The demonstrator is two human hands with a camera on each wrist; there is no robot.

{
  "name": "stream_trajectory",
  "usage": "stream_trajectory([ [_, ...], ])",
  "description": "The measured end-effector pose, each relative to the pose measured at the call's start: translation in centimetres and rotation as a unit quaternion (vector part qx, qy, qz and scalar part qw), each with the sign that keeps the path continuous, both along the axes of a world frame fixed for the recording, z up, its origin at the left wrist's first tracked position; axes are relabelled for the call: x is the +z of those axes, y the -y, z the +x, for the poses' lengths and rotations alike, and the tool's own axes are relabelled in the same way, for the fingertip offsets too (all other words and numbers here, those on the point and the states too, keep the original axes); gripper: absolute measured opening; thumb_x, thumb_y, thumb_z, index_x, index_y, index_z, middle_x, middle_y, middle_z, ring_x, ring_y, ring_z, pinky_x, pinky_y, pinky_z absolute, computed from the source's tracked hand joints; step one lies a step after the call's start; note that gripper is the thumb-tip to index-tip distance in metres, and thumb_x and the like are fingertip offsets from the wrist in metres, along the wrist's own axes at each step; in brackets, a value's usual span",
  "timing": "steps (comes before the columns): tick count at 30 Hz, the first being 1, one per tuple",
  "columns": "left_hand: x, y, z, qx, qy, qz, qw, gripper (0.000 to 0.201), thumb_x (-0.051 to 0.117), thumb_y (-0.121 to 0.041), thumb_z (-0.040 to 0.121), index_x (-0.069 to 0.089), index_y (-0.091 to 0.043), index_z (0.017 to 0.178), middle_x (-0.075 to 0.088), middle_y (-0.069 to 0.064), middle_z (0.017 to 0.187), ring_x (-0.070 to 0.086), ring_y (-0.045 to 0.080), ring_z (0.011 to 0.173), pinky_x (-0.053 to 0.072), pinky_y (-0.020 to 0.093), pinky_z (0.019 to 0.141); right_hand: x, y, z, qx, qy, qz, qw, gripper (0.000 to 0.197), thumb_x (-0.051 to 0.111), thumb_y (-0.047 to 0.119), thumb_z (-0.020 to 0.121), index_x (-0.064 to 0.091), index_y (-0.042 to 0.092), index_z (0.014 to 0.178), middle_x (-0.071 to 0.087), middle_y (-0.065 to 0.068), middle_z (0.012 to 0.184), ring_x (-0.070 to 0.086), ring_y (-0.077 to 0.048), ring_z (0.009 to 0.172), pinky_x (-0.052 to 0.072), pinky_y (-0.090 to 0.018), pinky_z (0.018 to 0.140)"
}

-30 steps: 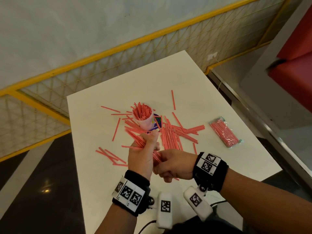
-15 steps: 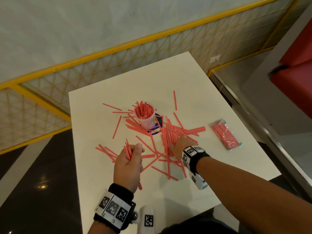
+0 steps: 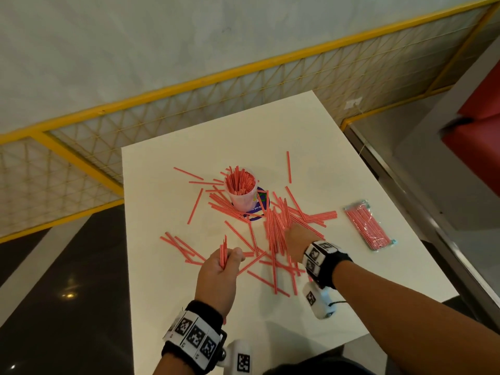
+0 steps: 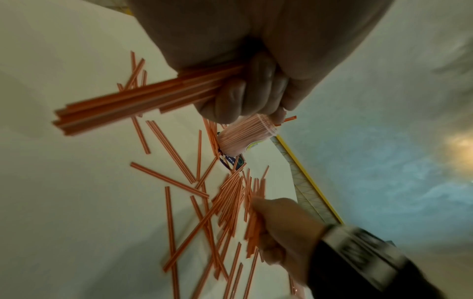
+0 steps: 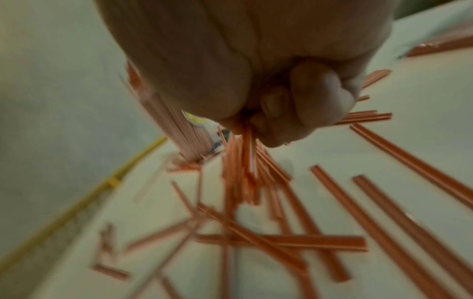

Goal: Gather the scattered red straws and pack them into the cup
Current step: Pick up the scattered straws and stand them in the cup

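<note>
Red straws [image 3: 278,234] lie scattered over the white worktop [image 3: 167,299], most heaped just before the cup [image 3: 241,193], which stands upright and packed with straws. The left hand [image 3: 219,274], its grip closed round a small bundle [image 4: 133,99], is raised above the worktop. The right hand [image 3: 297,239] rests in the heap, its grip curled round several straws; a sealed straw packet [image 3: 369,226] lies well apart to the right.

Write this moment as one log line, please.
left hand: grips straw bundle | right hand: grabbing loose straws | cup: upright, partly filled
</note>
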State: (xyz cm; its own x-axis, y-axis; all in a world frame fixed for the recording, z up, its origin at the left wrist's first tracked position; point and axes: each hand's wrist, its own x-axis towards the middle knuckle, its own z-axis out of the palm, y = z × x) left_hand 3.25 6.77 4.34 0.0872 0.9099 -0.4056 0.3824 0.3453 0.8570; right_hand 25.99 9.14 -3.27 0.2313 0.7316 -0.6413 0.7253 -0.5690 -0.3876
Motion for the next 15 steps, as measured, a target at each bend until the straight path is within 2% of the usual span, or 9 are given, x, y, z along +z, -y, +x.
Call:
stream_trajectory([
  [1,-0.1,-0.2,0.2,-0.003,0.002,-0.006,1.000,0.025,0.056,-0.038,0.103,0.073,-0.021,0.094,0.050,0.005,0.062,0.048,0.006,0.063,0.044,0.033,0.074,1.2,0.4,0.0,0.000,-0.019,0.031,0.999,0.023,0.039,0.018,0.107,0.060,0.008,0.106,0.057,-0.004,0.094,0.058,-0.022,0.080,0.044,-0.029,0.068],
  [2,-0.2,-0.5,0.4,-0.007,0.005,-0.013,1.000,0.028,0.056,-0.038,0.103,0.074,-0.018,0.095,0.048,0.007,0.062,0.046,0.006,0.057,0.043,0.031,0.070,2.2,1.0,-0.1,0.006,-0.030,0.055,0.998,0.027,0.035,0.027,0.109,0.055,0.013,0.098,0.053,-0.001,0.085,0.055,-0.018,0.074,0.044,-0.030,0.066],
  [4,0.1,-1.0,1.3,-0.018,0.018,-0.034,0.999,0.039,0.056,-0.041,0.102,0.070,-0.005,0.097,0.039,0.001,0.056,0.039,0.010,0.048,0.039,0.028,0.057,4.1,2.2,-0.2,-0.010,-0.072,0.112,0.991,0.034,0.029,0.038,0.110,0.045,0.019,0.087,0.049,0.001,0.076,0.048,-0.015,0.064,0.046,-0.033,0.062],
  [5,0.4,-1.2,1.8,-0.026,0.025,-0.050,0.998,0.045,0.057,-0.045,0.101,0.066,-0.002,0.097,0.037,0.002,0.059,0.036,0.012,0.047,0.037,0.027,0.053,5.3,2.8,-0.4,-0.004,-0.106,0.128,0.986,0.035,0.029,0.039,0.110,0.045,0.017,0.087,0.052,-0.002,0.074,0.051,-0.017,0.061,0.049,-0.034,0.059],
  [7,1.5,-1.4,3.0,-0.053,0.039,-0.071,0.995,0.044,0.058,-0.054,0.098,0.065,-0.011,0.093,0.036,0.000,0.059,0.036,0.012,0.047,0.038,0.026,0.052,7.8,3.7,-0.9,-0.007,-0.201,0.147,0.968,0.033,0.031,0.036,0.110,0.047,0.012,0.093,0.061,-0.009,0.077,0.064,-0.025,0.059,0.051,-0.028,0.051],
  [9,2.5,-1.5,4.3,-0.081,0.055,-0.073,0.993,0.036,0.061,-0.058,0.095,0.068,-0.023,0.091,0.040,-0.011,0.050,0.039,0.008,0.046,0.041,0.024,0.053,9.8,4.7,-1.7,0.014,-0.269,0.150,0.951,0.031,0.031,0.037,0.110,0.050,0.013,0.102,0.066,-0.013,0.080,0.069,-0.025,0.059,0.051,-0.027,0.049],
  [11,3.1,-1.5,5.4,-0.090,0.085,-0.070,0.990,0.030,0.068,-0.055,0.092,0.069,-0.027,0.081,0.046,-0.014,0.047,0.042,0.007,0.045,0.040,0.024,0.051,10.5,5.2,-2.2,0.070,-0.272,0.189,0.941,0.028,0.029,0.038,0.110,0.053,0.024,0.106,0.066,-0.012,0.080,0.064,-0.029,0.060,0.055,-0.035,0.053],
  [13,3.1,-1.5,6.2,-0.087,0.114,-0.060,0.988,0.033,0.069,-0.050,0.093,0.066,-0.030,0.066,0.047,-0.013,0.048,0.043,0.009,0.045,0.039,0.025,0.049,10.0,5.4,-2.5,0.105,-0.263,0.236,0.930,0.022,0.032,0.032,0.110,0.054,0.027,0.106,0.064,-0.006,0.082,0.061,-0.025,0.068,0.056,-0.044,0.064],
  [15,2.7,-1.6,6.5,-0.090,0.109,-0.022,0.990,0.034,0.064,-0.048,0.097,0.068,-0.027,0.071,0.056,-0.011,0.052,0.052,0.009,0.049,0.044,0.026,0.053,9.7,5.5,-2.6,0.091,-0.282,0.258,0.920,0.015,0.038,0.027,0.109,0.053,0.024,0.110,0.064,0.000,0.088,0.062,-0.017,0.076,0.056,-0.044,0.073],
])
